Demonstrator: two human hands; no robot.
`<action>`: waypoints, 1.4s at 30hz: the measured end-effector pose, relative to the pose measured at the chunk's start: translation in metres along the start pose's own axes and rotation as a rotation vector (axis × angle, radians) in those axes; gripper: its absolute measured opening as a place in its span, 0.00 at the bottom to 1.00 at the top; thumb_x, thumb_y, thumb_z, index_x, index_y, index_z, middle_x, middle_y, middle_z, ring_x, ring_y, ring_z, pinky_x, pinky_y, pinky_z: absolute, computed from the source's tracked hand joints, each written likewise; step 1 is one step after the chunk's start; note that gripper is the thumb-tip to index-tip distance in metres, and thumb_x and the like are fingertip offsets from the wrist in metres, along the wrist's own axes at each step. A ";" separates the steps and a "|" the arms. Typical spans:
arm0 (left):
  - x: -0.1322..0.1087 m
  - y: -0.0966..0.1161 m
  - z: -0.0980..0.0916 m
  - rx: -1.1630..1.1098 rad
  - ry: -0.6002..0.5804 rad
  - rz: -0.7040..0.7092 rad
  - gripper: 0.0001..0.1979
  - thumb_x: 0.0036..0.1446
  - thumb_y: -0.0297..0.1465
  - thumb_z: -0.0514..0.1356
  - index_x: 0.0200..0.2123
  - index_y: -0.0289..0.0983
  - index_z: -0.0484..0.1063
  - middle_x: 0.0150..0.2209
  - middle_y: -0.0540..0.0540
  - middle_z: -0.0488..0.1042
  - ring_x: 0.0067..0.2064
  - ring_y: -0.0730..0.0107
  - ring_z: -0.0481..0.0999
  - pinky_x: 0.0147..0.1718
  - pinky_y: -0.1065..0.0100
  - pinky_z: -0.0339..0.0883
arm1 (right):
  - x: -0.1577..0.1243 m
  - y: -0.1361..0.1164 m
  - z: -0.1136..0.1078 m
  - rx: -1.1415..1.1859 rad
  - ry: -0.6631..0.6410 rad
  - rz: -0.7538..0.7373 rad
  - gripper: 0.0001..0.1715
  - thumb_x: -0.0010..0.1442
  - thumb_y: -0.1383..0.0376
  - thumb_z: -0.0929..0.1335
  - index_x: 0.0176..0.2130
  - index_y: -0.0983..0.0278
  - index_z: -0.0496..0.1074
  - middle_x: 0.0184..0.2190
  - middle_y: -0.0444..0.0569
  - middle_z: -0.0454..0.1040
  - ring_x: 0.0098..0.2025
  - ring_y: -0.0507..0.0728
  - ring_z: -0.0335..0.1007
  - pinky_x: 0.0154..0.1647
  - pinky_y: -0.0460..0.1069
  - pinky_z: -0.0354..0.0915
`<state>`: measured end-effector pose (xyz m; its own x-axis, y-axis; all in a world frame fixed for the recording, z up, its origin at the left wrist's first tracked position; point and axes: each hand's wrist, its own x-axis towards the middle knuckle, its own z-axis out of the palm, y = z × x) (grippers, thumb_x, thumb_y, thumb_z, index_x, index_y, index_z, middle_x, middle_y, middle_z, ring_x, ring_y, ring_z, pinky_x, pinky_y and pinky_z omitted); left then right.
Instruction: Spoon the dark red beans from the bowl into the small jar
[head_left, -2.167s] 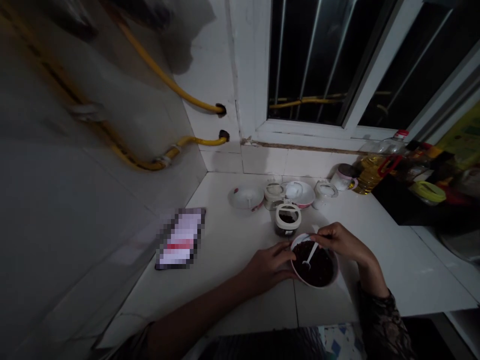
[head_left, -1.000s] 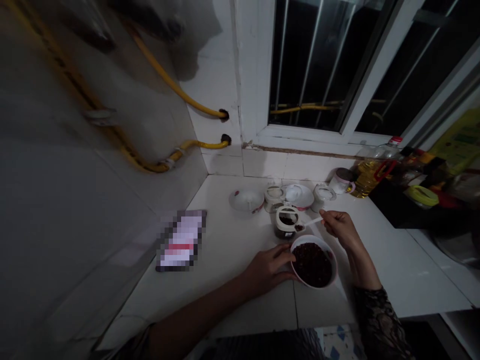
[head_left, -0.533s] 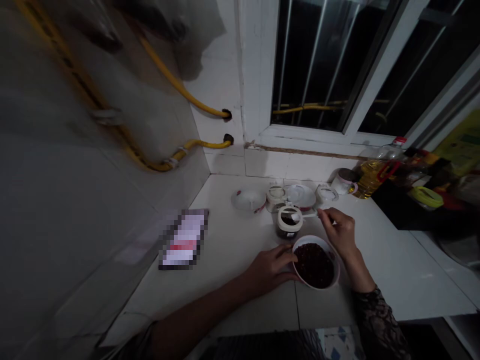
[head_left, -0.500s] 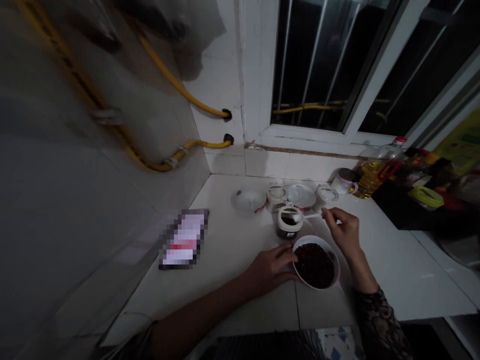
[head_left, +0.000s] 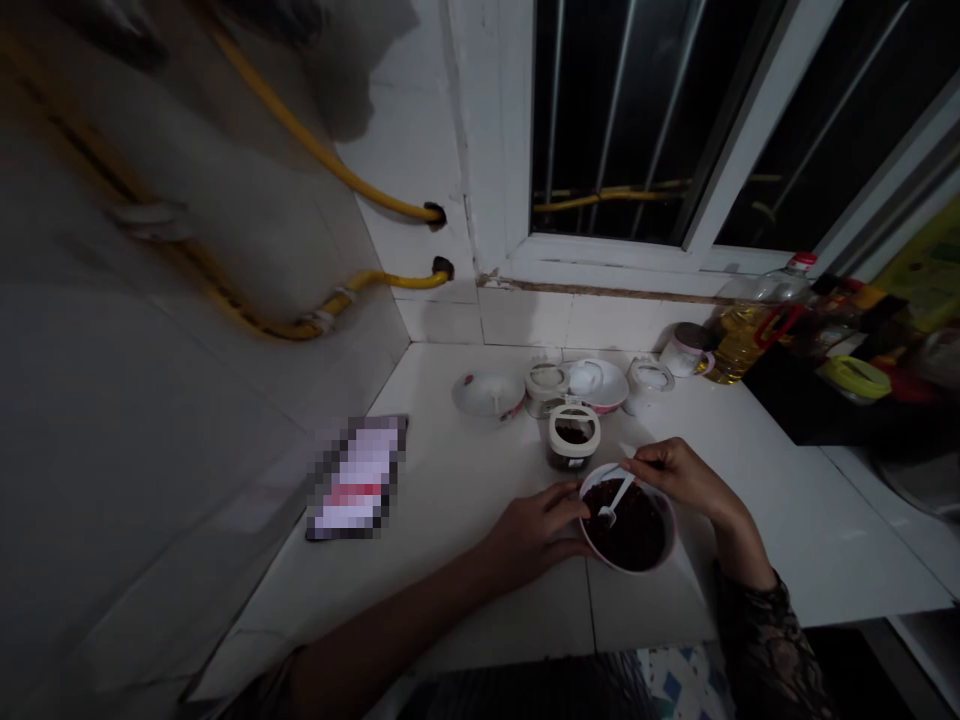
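My left hand [head_left: 541, 528] grips the left rim of a white bowl [head_left: 673, 545] with a pinkish outside, tilted slightly on the counter. Dark reddish-brown, flaky stuff [head_left: 636, 535] fills much of it. Over the bowl, my right hand [head_left: 679, 478] pinches the handle of a small white spoon [head_left: 616, 500]. The spoon's head points down and left, at the surface of the dark stuff; whether it touches cannot be made out. Just behind the bowl stands a small seasoning jar [head_left: 573, 440] with a pale rim and dark contents.
Two more seasoning jars [head_left: 546, 388] [head_left: 649, 385], a shallow dish [head_left: 489, 395] and a white bowl [head_left: 611, 385] stand behind. To the right are a lidded mug [head_left: 686, 350], an oil bottle [head_left: 742, 340] and a green-lidded container [head_left: 857, 377]. A blurred-out phone [head_left: 358, 478] lies left.
My right hand has brought the spoon from the dark seasoning jar down over the bowl. My left hand keeps its hold on the rim. The view has shifted slightly.
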<state>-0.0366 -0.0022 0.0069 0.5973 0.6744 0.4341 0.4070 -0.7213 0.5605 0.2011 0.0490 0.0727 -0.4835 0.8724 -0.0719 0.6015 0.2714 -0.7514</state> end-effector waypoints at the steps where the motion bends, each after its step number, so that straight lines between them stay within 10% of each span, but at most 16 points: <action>1: 0.000 0.000 0.000 -0.001 0.000 0.001 0.15 0.59 0.42 0.59 0.46 0.40 0.69 0.54 0.41 0.68 0.53 0.62 0.73 0.48 0.64 0.71 | 0.000 0.001 -0.002 0.004 0.004 0.005 0.30 0.57 0.46 0.63 0.19 0.67 0.66 0.17 0.40 0.54 0.22 0.48 0.47 0.22 0.44 0.50; 42: 0.000 -0.002 0.002 -0.034 0.070 0.084 0.17 0.61 0.43 0.56 0.46 0.37 0.68 0.52 0.38 0.70 0.53 0.61 0.73 0.47 0.66 0.71 | 0.008 0.005 -0.010 0.373 0.079 0.233 0.30 0.45 0.42 0.69 0.16 0.66 0.64 0.09 0.34 0.47 0.14 0.44 0.38 0.16 0.44 0.36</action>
<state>-0.0359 -0.0015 0.0045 0.5780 0.6219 0.5283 0.3329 -0.7708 0.5432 0.2068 0.0610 0.0751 -0.3030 0.9253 -0.2280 0.4110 -0.0890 -0.9073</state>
